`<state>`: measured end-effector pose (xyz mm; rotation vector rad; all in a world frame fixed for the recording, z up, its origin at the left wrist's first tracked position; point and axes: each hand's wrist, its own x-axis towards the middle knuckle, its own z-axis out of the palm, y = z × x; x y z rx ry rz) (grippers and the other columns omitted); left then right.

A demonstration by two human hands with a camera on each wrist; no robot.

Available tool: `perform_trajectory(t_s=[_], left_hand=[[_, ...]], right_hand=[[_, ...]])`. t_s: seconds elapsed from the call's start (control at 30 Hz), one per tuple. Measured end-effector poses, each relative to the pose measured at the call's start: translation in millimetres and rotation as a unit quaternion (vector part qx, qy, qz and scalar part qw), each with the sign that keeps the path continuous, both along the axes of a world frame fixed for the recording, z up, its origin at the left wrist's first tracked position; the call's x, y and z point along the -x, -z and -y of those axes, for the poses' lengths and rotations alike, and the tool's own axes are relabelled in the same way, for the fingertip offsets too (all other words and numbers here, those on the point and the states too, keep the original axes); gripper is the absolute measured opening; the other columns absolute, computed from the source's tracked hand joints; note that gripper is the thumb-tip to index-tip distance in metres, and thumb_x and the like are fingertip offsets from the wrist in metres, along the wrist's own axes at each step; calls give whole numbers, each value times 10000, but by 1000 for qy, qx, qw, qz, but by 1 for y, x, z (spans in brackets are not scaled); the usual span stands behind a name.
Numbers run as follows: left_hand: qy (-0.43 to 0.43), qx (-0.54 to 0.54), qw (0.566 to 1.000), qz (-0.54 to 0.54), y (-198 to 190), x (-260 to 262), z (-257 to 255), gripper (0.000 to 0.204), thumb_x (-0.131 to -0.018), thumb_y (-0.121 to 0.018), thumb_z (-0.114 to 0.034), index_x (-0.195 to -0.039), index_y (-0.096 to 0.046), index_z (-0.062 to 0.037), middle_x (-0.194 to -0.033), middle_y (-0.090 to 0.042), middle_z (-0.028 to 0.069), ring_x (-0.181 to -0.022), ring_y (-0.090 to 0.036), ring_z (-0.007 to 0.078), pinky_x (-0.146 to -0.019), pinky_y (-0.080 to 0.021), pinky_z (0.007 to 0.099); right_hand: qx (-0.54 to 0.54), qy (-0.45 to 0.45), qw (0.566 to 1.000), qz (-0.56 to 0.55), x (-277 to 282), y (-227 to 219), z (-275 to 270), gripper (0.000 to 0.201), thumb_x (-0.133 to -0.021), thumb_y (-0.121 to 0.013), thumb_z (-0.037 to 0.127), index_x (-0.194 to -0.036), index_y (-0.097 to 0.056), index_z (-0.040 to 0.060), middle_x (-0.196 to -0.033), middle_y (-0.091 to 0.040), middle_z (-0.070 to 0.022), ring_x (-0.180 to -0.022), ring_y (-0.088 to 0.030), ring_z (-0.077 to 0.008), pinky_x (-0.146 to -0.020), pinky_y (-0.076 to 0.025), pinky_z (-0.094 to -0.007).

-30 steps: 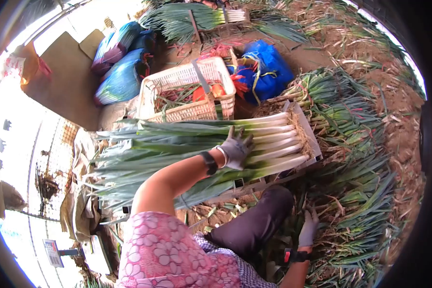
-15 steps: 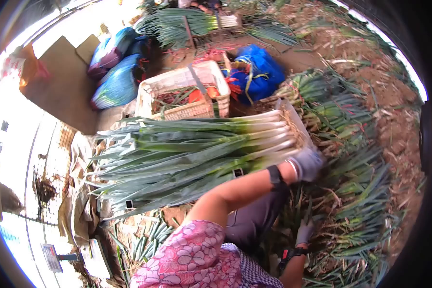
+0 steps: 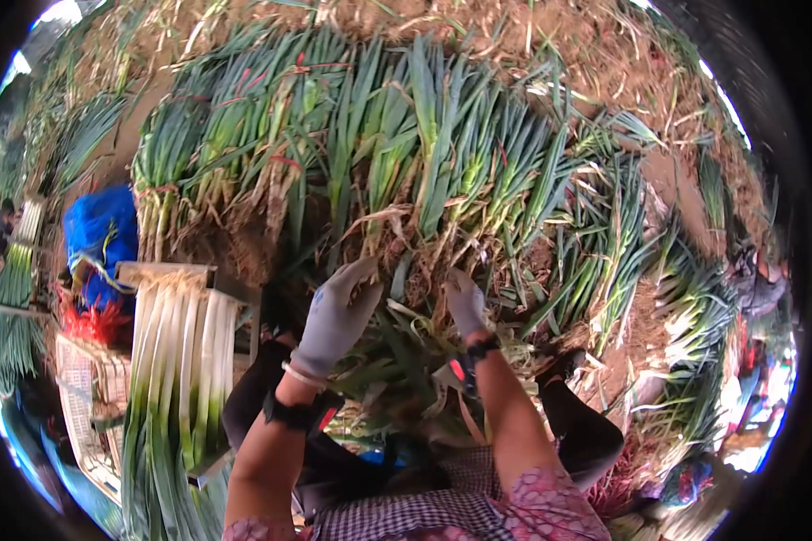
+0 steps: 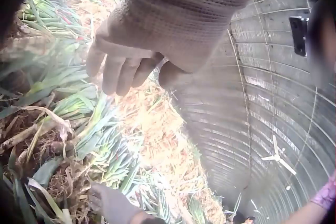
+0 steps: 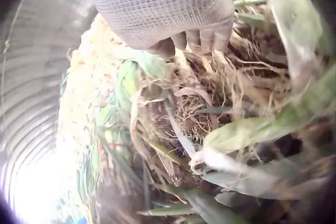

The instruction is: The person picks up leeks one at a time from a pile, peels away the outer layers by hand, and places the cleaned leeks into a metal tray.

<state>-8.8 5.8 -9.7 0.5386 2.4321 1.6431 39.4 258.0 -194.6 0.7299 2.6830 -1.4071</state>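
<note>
My left hand (image 3: 338, 311), in a grey knitted glove, hovers over the root ends of leeks on the ground. Its fingers bend loosely with nothing between them in the left wrist view. The gloved right hand (image 3: 466, 302) is lower, its fingertips right at dry roots and withered leaves. In the right wrist view, fingers (image 5: 207, 40) point down at tangled roots (image 5: 194, 111). Rows of leeks (image 3: 397, 135) lie ahead, green tops pointing away. Left of me, trimmed leeks with white stems (image 3: 180, 325) lie side by side on a rack (image 3: 226, 281).
Beyond the rack are a blue bag (image 3: 99, 225), red ties (image 3: 95, 322) and a cream plastic basket (image 3: 79, 383). More leeks (image 3: 695, 307) cover the ground on the right, near another person (image 3: 760, 284). My knees flank loose leaves below the hands.
The head view has turned right, from the rack to the leek rows. My left hand has left the leeks on the rack and moved over to the root ends near the right hand.
</note>
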Motion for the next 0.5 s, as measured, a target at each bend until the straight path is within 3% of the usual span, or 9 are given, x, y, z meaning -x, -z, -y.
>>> perform_trajectory(t_s=[0.07, 0.13, 0.17, 0.27, 0.3, 0.33, 0.4, 0.43, 0.5], left_hand=[[2, -10, 1000, -27, 8, -1, -7, 348, -835, -611, -34, -1172, -571, 43, -1068, -652, 162, -1018, -626, 214, -890, -465, 291], [19, 19, 999, -21, -1, -1, -14, 351, -830, -604, -24, -1171, -569, 49, -1077, -647, 168, -1026, -624, 228, -902, -460, 297], [35, 46, 998, -16, -5, -2, -18, 355, -824, -596, -14, -1171, -566, 56, -1086, -642, 174, -1033, -622, 243, -915, -454, 304], [63, 78, 995, 28, -7, -4, -25, 362, -813, -590, -5, -1169, -566, 56, -1098, -635, 180, -1054, -611, 266, -925, -449, 316], [79, 93, 992, 37, -7, -5, -26, 373, -814, -590, -13, -1179, -558, 58, -1109, -628, 185, -1071, -604, 270, -926, -448, 321], [80, 97, 991, 37, -7, -5, -29, 373, -814, -590, -13, -1179, -558, 58, -1109, -628, 185, -1071, -604, 270, -926, -448, 321], [86, 102, 991, 25, -7, -6, -34, 384, -813, -590, -13, -1189, -551, 54, -1114, -621, 187, -1072, -601, 279, -924, -447, 326], [81, 95, 992, 29, -6, -6, -36, 396, -811, -594, -17, -1198, -544, 51, -1113, -620, 188, -1066, -602, 289, -919, -449, 331], [87, 97, 991, 24, -4, -5, -40, 392, -810, -599, -23, -1192, -548, 50, -1110, -618, 191, -1057, -601, 302, -911, -452, 339]], right_hand=[[-7, 93, 995, -16, 26, 48, -1, 506, -845, -603, 301, -1286, -524, 64, -1167, -611, -206, -1062, -606, -318, -884, -471, -371], [28, 217, 975, 25, 48, 85, 0, 520, -835, -639, 207, -1274, -502, -37, -1241, -572, -201, -1137, -548, -281, -946, -416, -331], [165, 291, 942, 10, 56, 73, 6, 528, -826, -650, 209, -1245, -501, -76, -1216, -573, -207, -1181, -504, -278, -974, -385, -328], [287, 336, 897, -18, 71, 66, -5, 472, -831, -645, 204, -1209, -540, -59, -1170, -600, -164, -1136, -516, -255, -955, -386, -323], [348, 304, 884, -69, 66, 72, -16, 441, -825, -644, 202, -1179, -568, -50, -1134, -617, -139, -1079, -535, -235, -939, -382, -313], [147, 99, 975, -137, 46, 73, -31, 359, -822, -638, 173, -1114, -608, -34, -1054, -633, -88, -952, -555, -201, -866, -410, -296], [382, 322, 856, -129, 51, 59, -27, 323, -817, -632, 140, -1090, -618, -33, -1041, -637, -84, -900, -572, -199, -822, -440, -299], [384, 322, 856, -130, 55, 58, -20, 323, -817, -632, 140, -1090, -618, -33, -1041, -637, -84, -900, -572, -199, -822, -440, -299], [136, 249, 954, -97, 52, 75, -1, 316, -814, -643, 151, -1065, -623, -39, -1000, -645, -76, -809, -589, -204, -733, -469, -300]])
